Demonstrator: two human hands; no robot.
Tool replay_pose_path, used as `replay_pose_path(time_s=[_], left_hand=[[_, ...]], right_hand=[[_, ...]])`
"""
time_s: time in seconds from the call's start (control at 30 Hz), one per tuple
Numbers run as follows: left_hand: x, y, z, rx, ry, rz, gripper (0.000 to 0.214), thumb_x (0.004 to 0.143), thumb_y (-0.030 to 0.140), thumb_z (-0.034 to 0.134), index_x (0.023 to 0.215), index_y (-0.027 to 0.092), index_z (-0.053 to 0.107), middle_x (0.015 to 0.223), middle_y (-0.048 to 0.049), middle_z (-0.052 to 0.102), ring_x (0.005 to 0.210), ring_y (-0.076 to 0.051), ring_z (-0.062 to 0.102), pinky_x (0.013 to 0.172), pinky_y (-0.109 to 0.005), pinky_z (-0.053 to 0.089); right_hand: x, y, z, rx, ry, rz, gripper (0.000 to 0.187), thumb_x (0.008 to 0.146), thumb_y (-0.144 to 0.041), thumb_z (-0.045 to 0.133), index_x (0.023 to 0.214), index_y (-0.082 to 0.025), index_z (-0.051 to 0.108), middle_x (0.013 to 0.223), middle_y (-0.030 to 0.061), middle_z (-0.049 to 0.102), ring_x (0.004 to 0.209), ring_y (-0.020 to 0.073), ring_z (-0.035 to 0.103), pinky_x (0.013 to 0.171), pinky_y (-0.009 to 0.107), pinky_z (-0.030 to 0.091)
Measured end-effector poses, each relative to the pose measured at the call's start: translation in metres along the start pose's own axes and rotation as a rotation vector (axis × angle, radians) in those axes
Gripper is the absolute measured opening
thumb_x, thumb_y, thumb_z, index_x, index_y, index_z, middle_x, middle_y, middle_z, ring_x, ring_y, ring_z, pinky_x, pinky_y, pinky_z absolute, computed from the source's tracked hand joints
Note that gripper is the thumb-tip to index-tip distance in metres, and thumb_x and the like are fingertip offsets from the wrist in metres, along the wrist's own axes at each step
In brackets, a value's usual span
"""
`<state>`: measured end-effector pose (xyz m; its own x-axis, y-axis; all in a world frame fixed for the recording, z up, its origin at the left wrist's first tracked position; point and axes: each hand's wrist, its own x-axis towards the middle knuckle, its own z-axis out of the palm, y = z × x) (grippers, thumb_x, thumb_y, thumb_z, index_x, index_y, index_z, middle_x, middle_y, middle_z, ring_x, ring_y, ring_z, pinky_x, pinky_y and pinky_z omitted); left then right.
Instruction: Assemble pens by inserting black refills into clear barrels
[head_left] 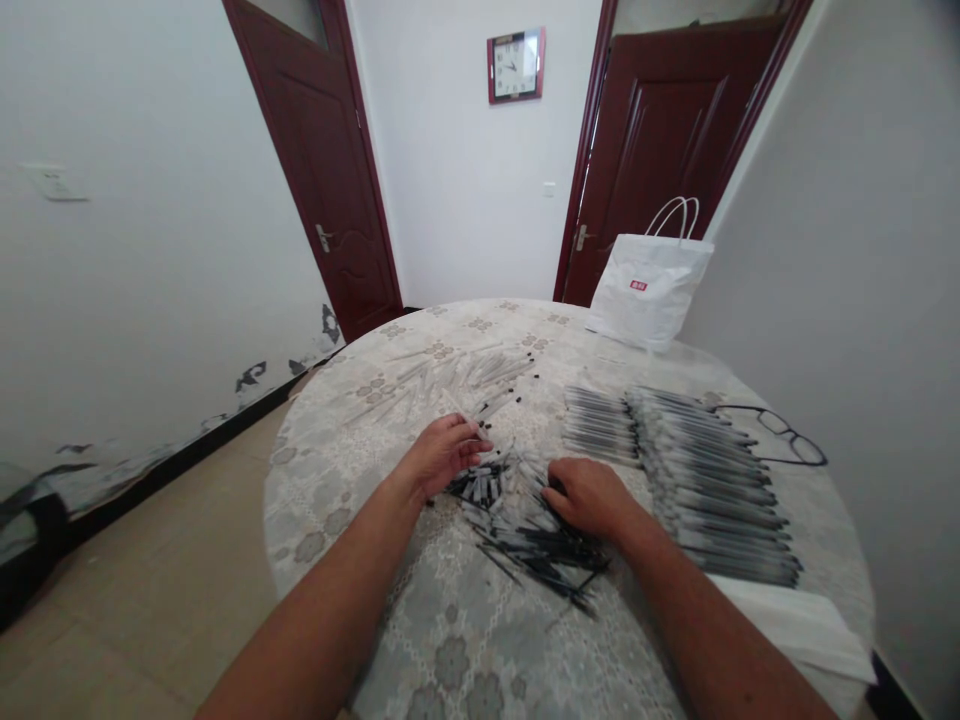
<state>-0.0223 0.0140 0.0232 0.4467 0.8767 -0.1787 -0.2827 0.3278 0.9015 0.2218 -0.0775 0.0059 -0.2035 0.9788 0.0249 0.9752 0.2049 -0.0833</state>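
Observation:
My left hand [444, 452] rests on the round table [420, 620], its fingers pinched on a clear pen barrel [459, 408] that points away from me. Just beyond it lies a loose heap of clear pen barrels [457, 378]. My right hand [589, 495] lies knuckles up, fingers curled down into a pile of black refills [544, 555] and small pen caps [484, 487]; what it grips is hidden. To the right, assembled pens [712, 480] lie in neat rows.
A white paper bag [649, 290] stands at the table's far edge. Black-framed glasses [787, 435] lie at the right rim. A folded white sheet [802, 625] lies near the front right edge. Two dark red doors and a wall clock [516, 65] stand behind.

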Motion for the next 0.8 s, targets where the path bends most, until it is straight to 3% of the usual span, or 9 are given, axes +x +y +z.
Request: replay_pose_path(time_s=[0.23,0.5,0.6,0.7,0.8], left_hand=[[-0.012,-0.008,0.005,-0.014,0.012,0.025,0.024,0.076,0.026,0.073,0.087,0.017,0.054,0.09,-0.0044,0.068,0.078,-0.02,0.072,0.058,-0.026,0.055],[-0.007,-0.02,0.005,-0.032,-0.028,0.095,0.027,0.076,0.026,0.074,0.092,0.018,0.054,0.091,-0.0054,0.068,0.077,-0.021,0.073,0.058,-0.027,0.056],[-0.007,-0.023,0.009,-0.072,-0.029,0.085,0.028,0.076,0.025,0.074,0.093,0.018,0.053,0.094,-0.0073,0.069,0.082,-0.023,0.073,0.062,-0.029,0.058],[-0.009,-0.022,0.011,-0.147,-0.038,0.052,0.028,0.075,0.022,0.074,0.093,0.017,0.053,0.096,-0.0098,0.071,0.086,-0.026,0.073,0.067,-0.033,0.059],[-0.012,-0.02,0.013,-0.214,-0.066,0.025,0.028,0.075,0.018,0.075,0.093,0.017,0.053,0.097,-0.0111,0.072,0.089,-0.027,0.073,0.072,-0.035,0.06]], right_hand=[[0.003,-0.002,0.004,0.028,0.009,0.031,0.024,0.092,-0.034,0.049,0.087,-0.018,0.066,0.088,0.009,0.071,0.081,0.0189,0.063,0.068,0.027,0.034],[0.006,0.003,0.004,0.381,0.159,0.028,0.016,0.09,-0.026,0.05,0.079,-0.019,0.059,0.072,0.0015,0.063,0.068,0.0141,0.056,0.064,0.025,0.034],[0.006,0.001,0.002,0.63,0.227,0.038,0.014,0.092,-0.029,0.051,0.084,-0.02,0.057,0.07,-0.0014,0.061,0.065,0.0135,0.056,0.063,0.025,0.038],[0.008,-0.004,0.002,1.018,0.242,0.092,0.014,0.091,-0.035,0.055,0.088,-0.021,0.054,0.069,-0.0025,0.063,0.058,0.013,0.058,0.056,0.025,0.043],[0.011,-0.007,0.005,1.381,0.348,0.094,0.02,0.087,-0.037,0.064,0.09,-0.021,0.052,0.083,0.001,0.068,0.066,0.0164,0.067,0.05,0.024,0.047]])
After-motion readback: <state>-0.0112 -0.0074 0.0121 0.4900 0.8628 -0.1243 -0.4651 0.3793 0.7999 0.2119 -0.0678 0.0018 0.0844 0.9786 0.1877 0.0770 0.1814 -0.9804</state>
